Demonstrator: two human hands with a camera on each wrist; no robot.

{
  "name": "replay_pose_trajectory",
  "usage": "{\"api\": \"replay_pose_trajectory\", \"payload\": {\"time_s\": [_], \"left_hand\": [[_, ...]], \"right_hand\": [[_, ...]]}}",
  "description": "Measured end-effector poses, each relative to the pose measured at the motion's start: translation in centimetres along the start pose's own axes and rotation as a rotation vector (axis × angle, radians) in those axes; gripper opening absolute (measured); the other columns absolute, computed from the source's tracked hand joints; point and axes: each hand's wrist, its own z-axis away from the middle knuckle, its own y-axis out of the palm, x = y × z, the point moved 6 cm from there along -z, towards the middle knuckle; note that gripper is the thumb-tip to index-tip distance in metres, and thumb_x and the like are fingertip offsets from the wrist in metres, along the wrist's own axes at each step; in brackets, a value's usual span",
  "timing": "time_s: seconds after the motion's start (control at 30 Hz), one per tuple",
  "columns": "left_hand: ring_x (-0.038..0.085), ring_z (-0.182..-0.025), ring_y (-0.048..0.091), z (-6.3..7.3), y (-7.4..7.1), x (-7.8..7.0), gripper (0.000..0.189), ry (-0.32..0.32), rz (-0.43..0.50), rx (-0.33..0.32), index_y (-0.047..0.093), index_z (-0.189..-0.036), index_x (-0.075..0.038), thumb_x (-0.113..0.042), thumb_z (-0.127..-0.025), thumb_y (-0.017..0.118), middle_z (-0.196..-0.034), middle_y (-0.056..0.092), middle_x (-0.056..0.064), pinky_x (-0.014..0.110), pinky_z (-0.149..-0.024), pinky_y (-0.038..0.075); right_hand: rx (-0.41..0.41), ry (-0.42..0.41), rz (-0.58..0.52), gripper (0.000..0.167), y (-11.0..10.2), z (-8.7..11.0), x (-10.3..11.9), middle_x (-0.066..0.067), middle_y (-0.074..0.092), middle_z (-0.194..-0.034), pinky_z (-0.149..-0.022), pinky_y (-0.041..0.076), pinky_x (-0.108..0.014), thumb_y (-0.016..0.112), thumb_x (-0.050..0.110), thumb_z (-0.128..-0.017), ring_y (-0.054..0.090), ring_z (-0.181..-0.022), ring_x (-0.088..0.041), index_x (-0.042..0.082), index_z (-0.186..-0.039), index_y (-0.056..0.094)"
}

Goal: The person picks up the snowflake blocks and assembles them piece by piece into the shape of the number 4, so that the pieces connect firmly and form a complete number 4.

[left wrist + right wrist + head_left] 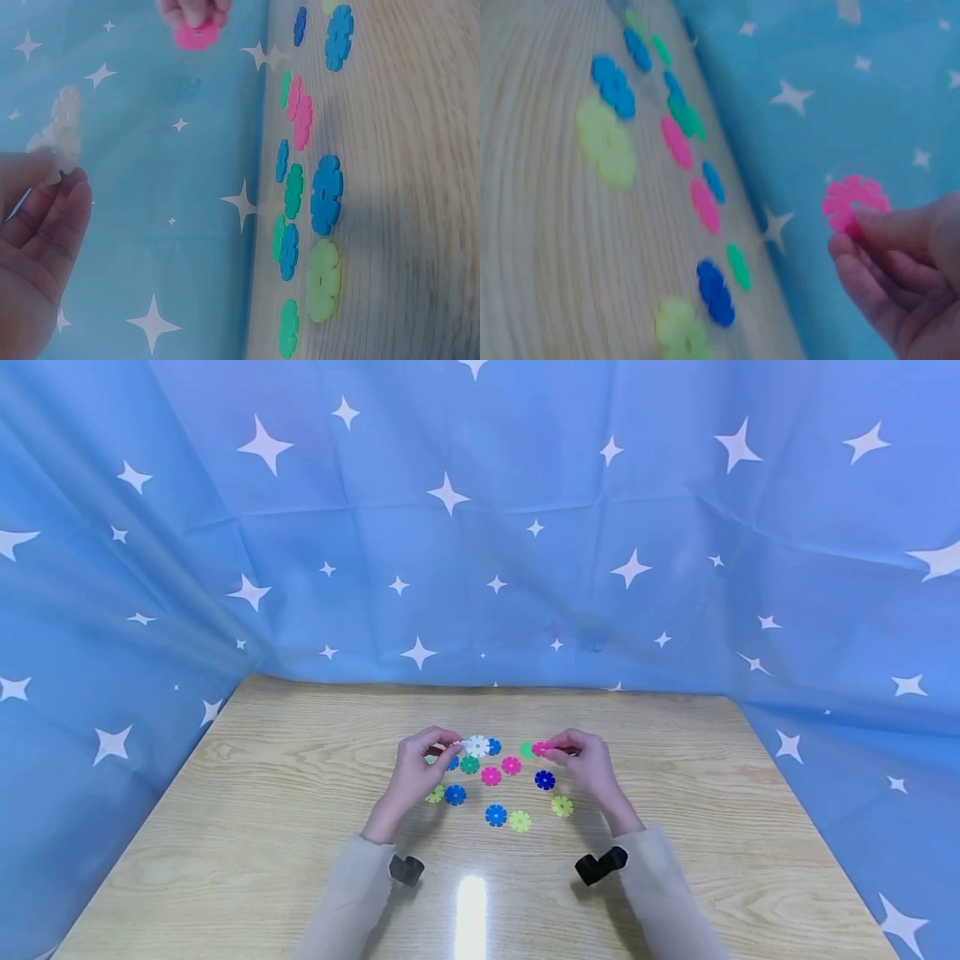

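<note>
Left hand (415, 768) and right hand (591, 767) are both up over the table (225, 843), well apart, each pinching something. Call the two pink flower discs (511, 766) lying between them the clock centre: left hand sits around 9 o'clock, thumb and fingers nipping some white discs (478, 746) that look slotted together, kinda blurry up close tho. Right hand is out near 3, gripping a hot-pink disc (539, 749) by its edge, disc poking out toward 9.

Other discs lie flat on the wood: green disc (469, 765) at 9 just beside the pinks, blue disc (496, 815) at 6, yellow-green disc (520, 821) right by it at 5, second yellow-green disc (562, 807) at 4, dark blue disc (544, 780) just past 3, bright green disc (526, 750) around 2. Over at 8 there's another blue disc (455, 795). Black cams (601, 865) on both wrists, pale sleeves (663, 881), and up at 12 a blue curtain (525, 468) with white stars
</note>
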Motion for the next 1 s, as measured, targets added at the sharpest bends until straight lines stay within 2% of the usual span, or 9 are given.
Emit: {"api": "replay_pose_trajectory", "payload": {"time_s": [0.13, 0.23, 0.33, 0.43, 0.57, 0.7, 0.83, 1.0], "left_hand": [[0.029, -0.072, 0.063, 0.0, 0.1, 0.1, 0.006, -0.001, 0.004, 0.002, 0.066, -0.088, 0.008, 0.01, -0.082, 0.064, -0.081, 0.066, 0.018, 0.042, -0.065, 0.057], [0.028, -0.073, 0.063, 0.1, 0.2, 0.1, 0.007, -0.008, 0.007, 0.006, 0.066, -0.089, 0.008, 0.01, -0.082, 0.064, -0.082, 0.066, 0.018, 0.043, -0.065, 0.057], [0.029, -0.072, 0.063, 0.0, 0.3, 0.0, 0.007, -0.012, 0.009, 0.007, 0.066, -0.089, 0.009, 0.01, -0.082, 0.065, -0.082, 0.066, 0.018, 0.043, -0.065, 0.057], [0.029, -0.071, 0.063, 0.0, 0.3, -0.2, 0.007, -0.012, 0.013, 0.008, 0.066, -0.088, 0.009, 0.011, -0.082, 0.065, -0.082, 0.066, 0.019, 0.042, -0.064, 0.057], [0.029, -0.07, 0.063, 0.0, 0.4, -0.3, 0.007, -0.013, 0.014, 0.011, 0.066, -0.088, 0.009, 0.01, -0.082, 0.065, -0.081, 0.066, 0.019, 0.042, -0.064, 0.057], [0.029, -0.068, 0.062, 0.0, 0.5, -0.3, 0.006, -0.008, 0.011, 0.014, 0.066, -0.088, 0.009, 0.01, -0.082, 0.065, -0.081, 0.066, 0.019, 0.041, -0.063, 0.057], [0.028, -0.067, 0.063, 0.0, 0.5, -0.3, 0.006, -0.003, 0.01, 0.014, 0.066, -0.088, 0.009, 0.01, -0.082, 0.065, -0.081, 0.066, 0.018, 0.041, -0.062, 0.057], [0.028, -0.067, 0.063, 0.1, 0.5, -0.2, 0.007, 0.002, 0.01, 0.015, 0.066, -0.088, 0.009, 0.01, -0.081, 0.066, -0.081, 0.067, 0.018, 0.04, -0.062, 0.057]], "right_hand": [[0.0, -0.053, -0.064, 0.011, 0.4, 0.6, 1.4, -0.015, 0.069, -0.088, -0.065, 0.052, -0.018, 0.069, 0.007, -0.085, 0.065, -0.076, -0.023, -0.001, -0.091, 0.068], [0.005, -0.085, -0.103, 0.01, 1.0, 0.9, 2.1, -0.017, 0.069, -0.089, -0.066, 0.054, -0.023, 0.068, 0.005, -0.085, 0.065, -0.077, -0.025, -0.003, -0.092, 0.068], [0.01, -0.102, -0.134, 0.008, 1.5, 1.1, 2.9, -0.017, 0.069, -0.089, -0.068, 0.057, -0.032, 0.067, 0.003, -0.085, 0.066, -0.075, -0.02, -0.003, -0.091, 0.068], [0.004, -0.124, -0.155, 0.007, 2.0, 1.4, 3.7, -0.014, 0.07, -0.087, -0.067, 0.057, -0.036, 0.068, 0.003, -0.085, 0.065, -0.073, -0.014, -0.001, -0.09, 0.069], [-0.005, -0.155, -0.194, 0.007, 2.5, 1.7, 4.6, -0.013, 0.07, -0.086, -0.064, 0.057, -0.029, 0.07, 0.005, -0.083, 0.065, -0.07, -0.012, 0.0, -0.089, 0.069], [0.026, -0.155, -0.241, 0.008, 3.0, 1.9, 5.3, -0.018, 0.07, -0.088, -0.06, 0.053, -0.023, 0.068, 0.003, -0.084, 0.062, -0.067, -0.013, -0.002, -0.09, 0.068], [0.042, -0.168, -0.241, 0.008, 2.8, 2.5, 7.3, -0.025, 0.068, -0.09, -0.053, 0.046, -0.018, 0.065, -0.002, -0.085, 0.056, -0.061, -0.007, -0.007, -0.092, 0.066], [0.031, -0.16, -0.211, 0.009, 2.5, 3.1, 8.7, -0.023, 0.068, -0.089, -0.051, 0.042, -0.017, 0.064, -0.003, -0.086, 0.052, -0.058, -0.004, -0.008, -0.092, 0.066]]}}
